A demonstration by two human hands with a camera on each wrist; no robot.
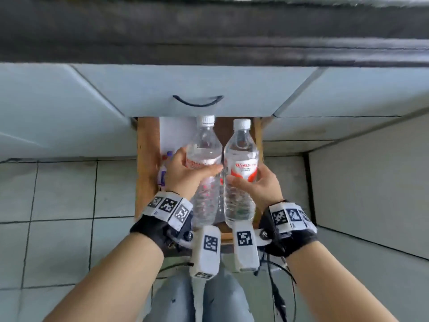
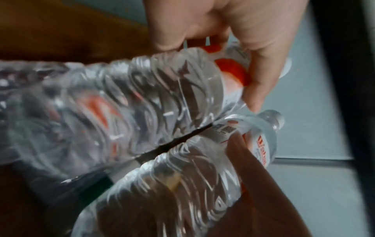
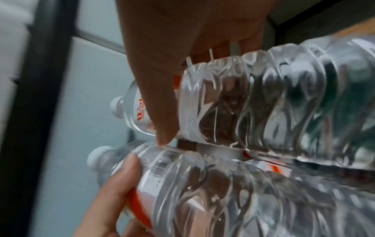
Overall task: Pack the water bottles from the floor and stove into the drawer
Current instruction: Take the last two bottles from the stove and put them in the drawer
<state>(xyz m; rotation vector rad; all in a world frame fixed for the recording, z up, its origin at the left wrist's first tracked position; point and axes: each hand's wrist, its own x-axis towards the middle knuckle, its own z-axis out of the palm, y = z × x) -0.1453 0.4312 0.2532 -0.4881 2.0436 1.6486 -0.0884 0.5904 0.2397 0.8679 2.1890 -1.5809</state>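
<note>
Two clear water bottles with white caps and red-and-white labels are held side by side over the open wooden drawer [image 1: 146,163], caps pointing toward the cabinet. My left hand [image 1: 199,164] grips the left bottle [image 1: 204,140] around its label. My right hand [image 1: 246,178] grips the right bottle [image 1: 241,147] just below its label. The bottles nearly touch along their sides. In the left wrist view the left bottle [image 2: 142,96] lies above the right bottle [image 2: 182,184]. In the right wrist view the right bottle [image 3: 263,99] lies above the left bottle [image 3: 223,192].
Inside the drawer at the left lie a white sheet [image 1: 174,133] and a small bottle with a purple cap [image 1: 169,155]. Above it is a shut pale drawer front with a black handle [image 1: 197,102] under a dark countertop [image 1: 209,31]. Grey floor tiles [image 1: 58,194] lie on both sides.
</note>
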